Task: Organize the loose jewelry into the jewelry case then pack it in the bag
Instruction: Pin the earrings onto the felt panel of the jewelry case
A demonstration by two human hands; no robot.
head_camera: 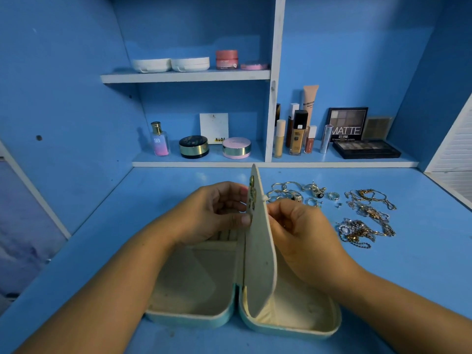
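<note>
A pale turquoise jewelry case (194, 319) lies open on the blue desk, cream inside. Its cream middle flap (259, 251) stands upright between the two halves, with a few earrings (252, 194) pinned near its top on the left face. My left hand (217, 213) holds the flap's left side, thumb and fingertips at the earrings. My right hand (296, 228) pinches something small against the flap's right face; what it is I cannot tell. Loose rings (332, 196) and tangled silver and gold chains (365, 226) lie on the desk to the right of the case.
Behind the desk, shelves hold cosmetics: a perfume bottle (160, 140), compacts (236, 148), foundation bottles (297, 135) and eyeshadow palettes (365, 148). White cases and a pink jar (226, 60) sit on the upper shelf. A blue side panel stands on the left.
</note>
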